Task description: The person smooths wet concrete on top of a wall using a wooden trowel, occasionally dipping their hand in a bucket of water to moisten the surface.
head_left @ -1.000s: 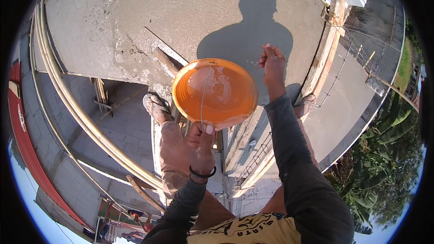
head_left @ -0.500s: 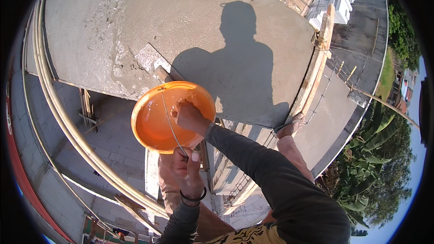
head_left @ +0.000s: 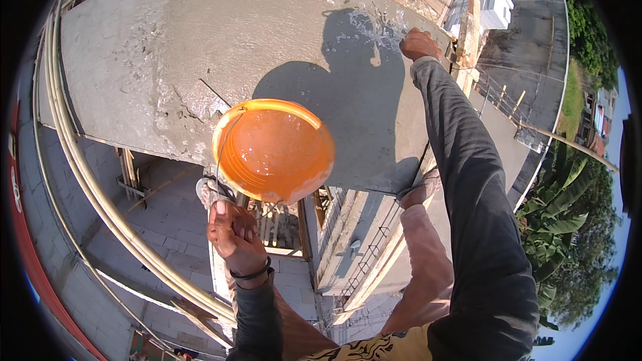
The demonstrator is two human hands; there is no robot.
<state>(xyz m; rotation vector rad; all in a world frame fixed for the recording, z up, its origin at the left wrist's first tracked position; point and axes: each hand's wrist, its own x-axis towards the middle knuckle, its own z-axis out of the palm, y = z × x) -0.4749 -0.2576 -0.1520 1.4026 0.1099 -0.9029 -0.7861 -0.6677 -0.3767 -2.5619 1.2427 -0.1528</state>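
- Our left hand [head_left: 234,232] is nearer the bucket, its grip closed around the wire handle [head_left: 219,160].
- From that grip, the orange bucket [head_left: 321,160] lies just ahead and to the right, its round mouth facing up toward us, water [head_left: 267,144] inside.
- Our right hand [head_left: 421,45] is well apart from it, farther ahead and right, fingers curled in, nothing visible in that grip.
- Just left of this hand, droplets [head_left: 374,30] scatter over the grey concrete slab [head_left: 214,27].

The right fingers [head_left: 409,43] have left the orange bucket [head_left: 319,154], scattering water [head_left: 369,27] over concrete [head_left: 214,20].
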